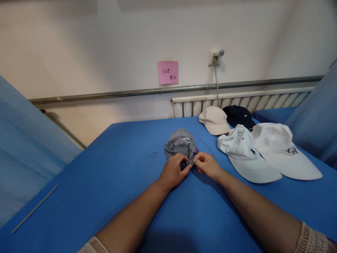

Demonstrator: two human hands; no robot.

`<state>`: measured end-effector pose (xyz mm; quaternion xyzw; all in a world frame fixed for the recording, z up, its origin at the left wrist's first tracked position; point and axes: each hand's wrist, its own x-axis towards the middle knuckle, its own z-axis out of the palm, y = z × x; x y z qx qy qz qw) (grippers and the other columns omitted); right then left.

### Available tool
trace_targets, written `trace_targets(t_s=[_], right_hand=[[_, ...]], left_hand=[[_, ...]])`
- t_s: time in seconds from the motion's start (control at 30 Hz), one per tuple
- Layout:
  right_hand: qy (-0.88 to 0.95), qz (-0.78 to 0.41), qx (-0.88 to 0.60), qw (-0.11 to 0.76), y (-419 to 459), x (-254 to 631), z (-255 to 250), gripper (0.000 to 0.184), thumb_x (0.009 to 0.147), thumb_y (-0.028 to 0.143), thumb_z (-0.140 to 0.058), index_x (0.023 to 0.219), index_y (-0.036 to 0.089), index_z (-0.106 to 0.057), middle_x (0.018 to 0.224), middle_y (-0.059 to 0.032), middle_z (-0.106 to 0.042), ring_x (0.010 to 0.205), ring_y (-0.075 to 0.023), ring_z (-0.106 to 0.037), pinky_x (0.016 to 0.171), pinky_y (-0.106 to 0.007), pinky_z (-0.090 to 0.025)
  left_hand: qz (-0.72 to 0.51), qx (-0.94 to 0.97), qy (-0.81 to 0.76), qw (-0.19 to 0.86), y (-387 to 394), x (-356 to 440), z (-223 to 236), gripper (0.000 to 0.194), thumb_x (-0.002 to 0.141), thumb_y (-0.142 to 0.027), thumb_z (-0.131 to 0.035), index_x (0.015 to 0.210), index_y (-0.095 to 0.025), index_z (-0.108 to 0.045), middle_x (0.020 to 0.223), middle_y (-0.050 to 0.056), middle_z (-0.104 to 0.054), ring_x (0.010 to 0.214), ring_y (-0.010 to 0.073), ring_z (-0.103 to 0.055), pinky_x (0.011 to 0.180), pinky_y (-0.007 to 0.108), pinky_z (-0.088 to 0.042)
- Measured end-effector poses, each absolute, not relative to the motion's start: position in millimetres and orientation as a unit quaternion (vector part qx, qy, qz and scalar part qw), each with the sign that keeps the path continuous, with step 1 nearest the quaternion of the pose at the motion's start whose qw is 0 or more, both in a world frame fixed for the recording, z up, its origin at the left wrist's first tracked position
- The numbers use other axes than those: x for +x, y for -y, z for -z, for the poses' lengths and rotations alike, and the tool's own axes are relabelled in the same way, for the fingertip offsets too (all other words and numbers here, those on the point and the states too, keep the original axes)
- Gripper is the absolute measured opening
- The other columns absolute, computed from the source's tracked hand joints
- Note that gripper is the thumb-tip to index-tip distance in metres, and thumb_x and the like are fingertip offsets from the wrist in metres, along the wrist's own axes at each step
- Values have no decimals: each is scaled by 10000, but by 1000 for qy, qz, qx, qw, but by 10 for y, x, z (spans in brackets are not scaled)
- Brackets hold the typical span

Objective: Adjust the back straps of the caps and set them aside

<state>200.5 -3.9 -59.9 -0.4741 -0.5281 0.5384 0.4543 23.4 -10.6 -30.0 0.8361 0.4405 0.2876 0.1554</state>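
A grey baseball cap (181, 135) with white lettering lies on the blue-covered table (110, 168), its back strap side toward me. My left hand (175, 170) pinches the strap at the cap's near edge, thumb and fingers closed on it. Just to the right, my right hand (206, 164) is closed on the same strap's other part by its fingertips. The fingers hide much of the strap and its fastening.
To the right sit a white cap (240, 147), a white wide-brimmed visor cap (275, 140), a beige cap (214, 117) and a navy cap (238, 114). A thin stick (34, 209) lies at the left. Behind are a metal rail (131, 93) and a radiator (184, 105).
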Motion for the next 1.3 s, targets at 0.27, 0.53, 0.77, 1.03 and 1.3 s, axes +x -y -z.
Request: trace_targets(t_s=[0.27, 0.53, 0.77, 1.03, 1.3], right_hand=[[525, -520, -479, 475, 24, 2007, 627, 179, 687, 353, -617, 687, 205, -515, 425, 85, -473, 362, -84, -422, 391, -206, -309], [568, -522, -431, 469, 35, 2060, 630, 221, 721, 293, -597, 917, 190, -585, 571, 54, -561, 500, -111, -537, 519, -238, -421], [650, -482, -391, 438, 26, 2062, 767, 271, 740, 205, -595, 1010, 197, -591, 581, 78, -468, 504, -88, -445, 511, -223, -359], [725, -413, -395, 386, 49, 2075, 642, 231, 764, 171, -604, 991, 207, -621, 938, -9, -525, 606, -80, -508, 562, -228, -425], [711, -343, -447, 420, 8, 2071, 715, 127, 704, 144, -615, 773, 204, -526, 784, 16, -534, 664, -122, -501, 588, -224, -402]], left_hand=[[-275, 841, -437, 164, 92, 227, 294, 136, 825, -300, -618, 886, -183, -582, 842, 11, -617, 750, 149, -556, 678, 266, -407], [-255, 842, -447, 161, 99, 207, 280, 197, 861, -387, -591, 912, -197, -586, 823, 9, -645, 742, 164, -568, 676, 286, -407], [-294, 839, -412, 202, 105, 212, 317, 255, 841, -332, -632, 1054, -200, -587, 986, 39, -666, 901, 188, -606, 806, 314, -456], [-272, 845, -408, 214, 117, 212, 290, 208, 859, -320, -597, 1019, -188, -604, 966, 52, -667, 895, 192, -611, 818, 327, -467], [-247, 855, -407, 205, 173, 249, 236, 155, 880, -296, -562, 997, -203, -600, 937, 31, -692, 813, 167, -630, 753, 286, -463]])
